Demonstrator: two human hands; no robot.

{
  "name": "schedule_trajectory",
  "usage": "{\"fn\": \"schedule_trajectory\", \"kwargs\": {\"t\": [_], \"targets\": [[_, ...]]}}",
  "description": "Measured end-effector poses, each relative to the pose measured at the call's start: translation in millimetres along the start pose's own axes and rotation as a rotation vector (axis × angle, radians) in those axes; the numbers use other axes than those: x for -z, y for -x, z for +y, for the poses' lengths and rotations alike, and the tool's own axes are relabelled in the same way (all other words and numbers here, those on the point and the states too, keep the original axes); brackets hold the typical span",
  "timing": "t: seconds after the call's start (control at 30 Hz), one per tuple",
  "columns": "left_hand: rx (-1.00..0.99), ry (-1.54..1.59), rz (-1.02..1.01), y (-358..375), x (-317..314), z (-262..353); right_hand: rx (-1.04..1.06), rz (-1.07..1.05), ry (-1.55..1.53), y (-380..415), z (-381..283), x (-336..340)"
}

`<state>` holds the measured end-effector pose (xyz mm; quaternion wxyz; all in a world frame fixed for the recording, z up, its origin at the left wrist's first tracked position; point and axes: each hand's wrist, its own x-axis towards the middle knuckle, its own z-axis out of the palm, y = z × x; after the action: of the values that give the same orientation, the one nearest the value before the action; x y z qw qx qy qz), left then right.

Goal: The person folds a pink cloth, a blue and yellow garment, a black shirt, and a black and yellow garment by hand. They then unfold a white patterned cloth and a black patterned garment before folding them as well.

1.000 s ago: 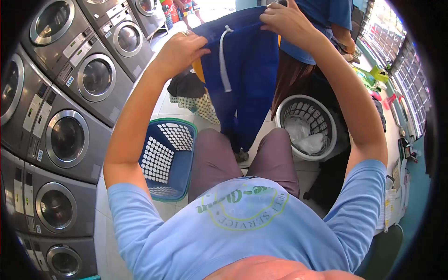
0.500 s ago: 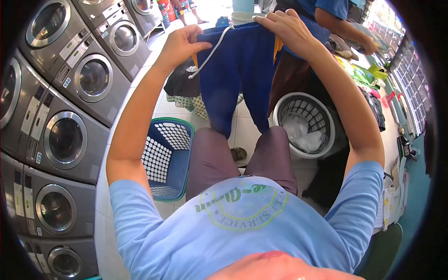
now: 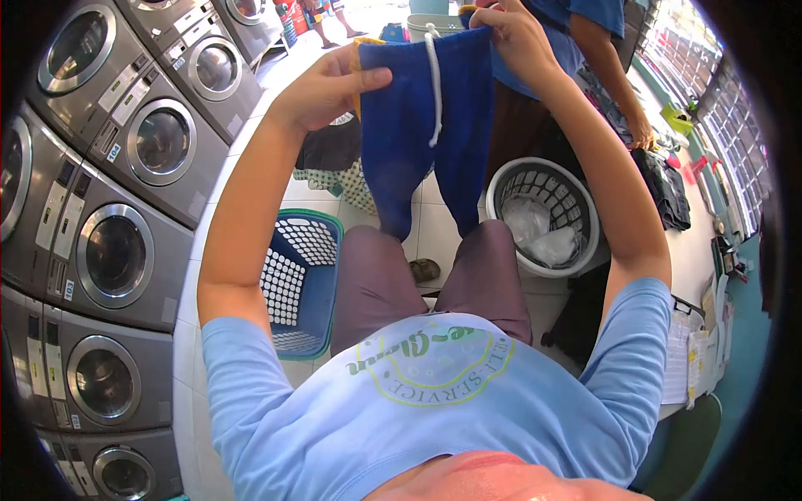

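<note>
A pair of blue pants (image 3: 393, 125) with a white drawstring (image 3: 433, 83) hangs upright in front of me, its legs reaching down to my knees. My left hand (image 3: 334, 88) grips the waistband at its left corner, thumb across the front, where a yellow edge shows. At the right corner my right hand (image 3: 511, 37) pinches the waistband; its upper fingers are cut off by the frame's top edge. Behind the pants, dark cloth (image 3: 328, 146) lies over a green and white checked cloth (image 3: 359, 185).
A blue basket (image 3: 320, 288) stands on the floor at left, a white basket (image 3: 591, 225) with plastic bags at right. Washing machines (image 3: 115, 255) line the left side. A co-worker's arm (image 3: 614, 75) reaches over the long table (image 3: 697, 267) at right.
The drawstring has swung right and hangs down the front of the pants. My hands have shifted slightly on the waistband. The co-worker's hand has moved down and left along the table.
</note>
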<state>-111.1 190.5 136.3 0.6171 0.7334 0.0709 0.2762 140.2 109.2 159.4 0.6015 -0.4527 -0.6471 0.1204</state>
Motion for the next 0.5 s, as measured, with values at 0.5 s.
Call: {"fn": "schedule_trajectory", "kwargs": {"t": [0.5], "targets": [[-0.188, -0.309, 0.154, -6, -24, -23, -0.347, 0.169, -0.353, 94, 89, -31]]}}
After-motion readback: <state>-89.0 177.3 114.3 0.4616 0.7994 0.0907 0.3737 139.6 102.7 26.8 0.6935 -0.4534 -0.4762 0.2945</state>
